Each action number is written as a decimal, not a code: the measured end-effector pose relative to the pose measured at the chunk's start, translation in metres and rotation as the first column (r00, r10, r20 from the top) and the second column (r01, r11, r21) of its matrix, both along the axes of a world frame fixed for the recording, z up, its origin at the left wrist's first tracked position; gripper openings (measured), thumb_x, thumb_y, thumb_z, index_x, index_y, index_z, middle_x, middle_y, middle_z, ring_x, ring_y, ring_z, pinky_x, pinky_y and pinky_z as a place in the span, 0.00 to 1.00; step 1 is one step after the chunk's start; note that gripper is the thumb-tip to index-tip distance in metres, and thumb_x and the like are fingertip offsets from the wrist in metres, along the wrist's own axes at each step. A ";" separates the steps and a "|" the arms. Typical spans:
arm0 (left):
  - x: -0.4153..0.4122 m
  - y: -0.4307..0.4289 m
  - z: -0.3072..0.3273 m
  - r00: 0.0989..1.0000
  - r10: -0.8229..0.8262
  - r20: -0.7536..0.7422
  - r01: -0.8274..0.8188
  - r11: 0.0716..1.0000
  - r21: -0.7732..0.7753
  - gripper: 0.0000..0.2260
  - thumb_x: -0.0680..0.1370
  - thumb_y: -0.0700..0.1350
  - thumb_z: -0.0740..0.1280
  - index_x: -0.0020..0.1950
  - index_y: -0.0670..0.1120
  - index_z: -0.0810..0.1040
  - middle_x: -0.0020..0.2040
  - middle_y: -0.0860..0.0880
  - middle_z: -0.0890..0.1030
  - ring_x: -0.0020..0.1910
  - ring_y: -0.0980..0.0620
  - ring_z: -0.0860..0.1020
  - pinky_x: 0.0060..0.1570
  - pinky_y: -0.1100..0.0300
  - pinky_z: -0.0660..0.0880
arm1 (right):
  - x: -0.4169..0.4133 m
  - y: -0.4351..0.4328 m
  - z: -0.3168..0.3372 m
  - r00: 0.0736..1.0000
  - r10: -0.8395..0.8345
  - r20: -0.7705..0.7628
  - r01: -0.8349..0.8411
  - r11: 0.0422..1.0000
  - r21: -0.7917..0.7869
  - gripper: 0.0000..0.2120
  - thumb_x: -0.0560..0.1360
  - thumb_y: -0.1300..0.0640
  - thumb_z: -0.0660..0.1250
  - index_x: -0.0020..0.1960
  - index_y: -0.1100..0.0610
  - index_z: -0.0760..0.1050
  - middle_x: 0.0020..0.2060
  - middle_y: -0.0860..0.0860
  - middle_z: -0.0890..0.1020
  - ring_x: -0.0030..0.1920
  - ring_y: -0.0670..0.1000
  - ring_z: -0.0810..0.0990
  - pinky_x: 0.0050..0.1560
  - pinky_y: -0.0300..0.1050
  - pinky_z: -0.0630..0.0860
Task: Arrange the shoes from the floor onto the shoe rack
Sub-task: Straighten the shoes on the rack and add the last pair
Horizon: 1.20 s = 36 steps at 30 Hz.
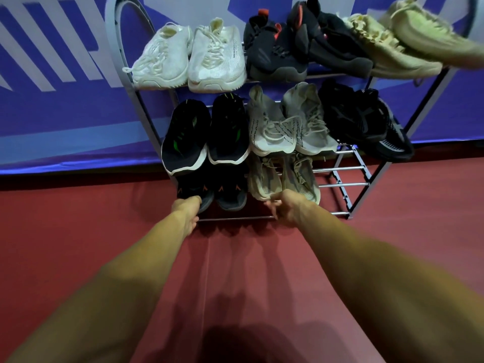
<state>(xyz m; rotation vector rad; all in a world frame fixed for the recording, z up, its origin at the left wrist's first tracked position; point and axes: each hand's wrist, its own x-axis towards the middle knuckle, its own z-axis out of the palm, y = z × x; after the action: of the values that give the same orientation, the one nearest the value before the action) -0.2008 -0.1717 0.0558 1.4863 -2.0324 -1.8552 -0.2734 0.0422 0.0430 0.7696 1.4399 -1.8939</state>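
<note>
Crouched at the shoe rack (343, 168), a person reaches both bare arms to its lowest of 3 tiers, where the last pairs are being squared up. The left hand (186, 213) grips the toe of a black shoe (193, 193) with orange marks, fingers over the top and thumb beneath. The right hand (284, 208) meets the toe of a tan shoe (263, 180), fingers curled; whether they pinch it or merely nudge it cannot be told from here. Each shoe sits beside its partner on the bottom rails, toes facing out. The 2 tiers above each carry 6 shoes, and the right end of the bottom tier shows bare rails. No shoe lies on the visible stretch of red floor (78, 218). The task looks nearly done, the step in hand being a final straightening of the bottom row. The next move likely calls for a short push to seat both shoes evenly on the rails, gentle enough not to disturb the neighbouring shoes.
</note>
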 end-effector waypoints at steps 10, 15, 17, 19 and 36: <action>0.005 -0.010 -0.006 0.999 -0.020 0.036 0.019 1.000 0.021 0.13 0.78 0.38 0.61 0.63 0.40 0.74 0.44 0.45 0.78 0.33 0.55 0.76 0.29 0.63 0.68 | -0.004 -0.001 -0.003 0.999 -0.012 -0.050 0.015 0.998 0.067 0.04 0.79 0.65 0.64 0.46 0.59 0.74 0.35 0.55 0.78 0.24 0.45 0.76 0.18 0.32 0.67; 0.004 -0.008 -0.009 1.000 -0.004 0.027 0.003 1.000 0.030 0.11 0.78 0.39 0.62 0.59 0.41 0.73 0.45 0.44 0.80 0.33 0.55 0.77 0.29 0.62 0.70 | 0.014 -0.030 -0.007 0.959 0.250 0.133 -0.263 0.960 0.092 0.12 0.76 0.51 0.71 0.46 0.57 0.72 0.36 0.52 0.77 0.31 0.46 0.76 0.22 0.35 0.73; 0.004 -0.009 -0.009 1.000 0.014 0.019 -0.015 0.999 0.045 0.08 0.78 0.38 0.62 0.56 0.42 0.73 0.45 0.44 0.79 0.34 0.55 0.77 0.30 0.62 0.70 | 0.018 -0.047 -0.009 0.959 0.262 0.109 -0.269 0.962 0.052 0.13 0.78 0.50 0.69 0.45 0.58 0.70 0.36 0.52 0.76 0.32 0.46 0.76 0.27 0.35 0.74; 0.005 -0.014 -0.008 0.999 0.032 0.012 -0.033 0.997 0.069 0.06 0.79 0.38 0.60 0.55 0.43 0.71 0.43 0.45 0.78 0.34 0.54 0.77 0.32 0.62 0.70 | 0.020 -0.065 -0.009 0.969 0.238 0.070 -0.239 0.971 0.013 0.10 0.80 0.52 0.66 0.46 0.57 0.70 0.34 0.51 0.74 0.30 0.45 0.76 0.26 0.34 0.74; -0.012 -0.020 -0.013 0.986 0.115 -0.122 -0.093 0.981 0.171 0.11 0.78 0.33 0.66 0.59 0.37 0.74 0.58 0.42 0.79 0.39 0.53 0.79 0.22 0.69 0.74 | 0.024 -0.071 -0.009 0.998 -0.049 -0.044 0.045 0.996 -0.082 0.09 0.80 0.67 0.56 0.49 0.58 0.74 0.34 0.50 0.76 0.36 0.47 0.81 0.23 0.33 0.70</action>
<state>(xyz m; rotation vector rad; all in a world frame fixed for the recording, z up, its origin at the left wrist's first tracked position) -0.2125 -0.1916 0.0424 1.4314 -1.7475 -2.0626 -0.2494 -0.0292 0.0345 0.7321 1.3744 -2.0042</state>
